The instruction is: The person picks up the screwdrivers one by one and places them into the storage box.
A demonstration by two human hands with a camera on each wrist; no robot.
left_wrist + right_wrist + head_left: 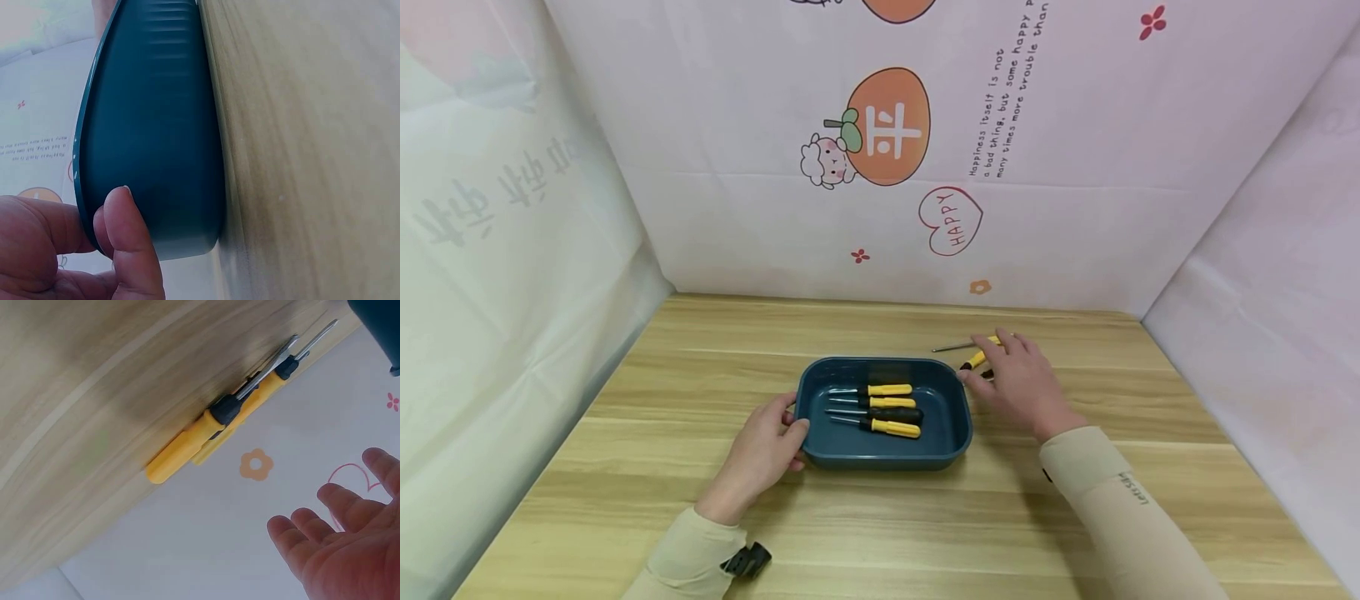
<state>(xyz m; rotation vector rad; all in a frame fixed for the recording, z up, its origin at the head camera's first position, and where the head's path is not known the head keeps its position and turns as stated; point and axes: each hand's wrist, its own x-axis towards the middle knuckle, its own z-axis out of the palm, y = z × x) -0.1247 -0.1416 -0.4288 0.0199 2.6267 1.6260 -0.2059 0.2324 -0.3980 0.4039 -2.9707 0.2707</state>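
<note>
A dark blue rectangular plastic box (880, 463) stands on the wooden table. My left hand (762, 446) grips its left end, thumb at the rim and fingers against the outer wall; the left wrist view shows this hand (131, 250) pinching the box wall (150, 125). Inside lie three yellow-handled screwdrivers (895, 428) and a black-handled one (898, 414). Beyond the box's right end, my right hand (1022, 379) hovers with spread fingers over more yellow-handled screwdrivers (976, 360), partly hidden by it. In the right wrist view these screwdrivers (187, 447) lie apart from the loosely extended fingers (356, 506).
Behind the wooden table (880, 533) hangs a white printed cloth (737, 208). More white cloth (1285, 275) bounds the right side, and a similar sheet (512, 275) the left. A black band (747, 560) is at the left sleeve.
</note>
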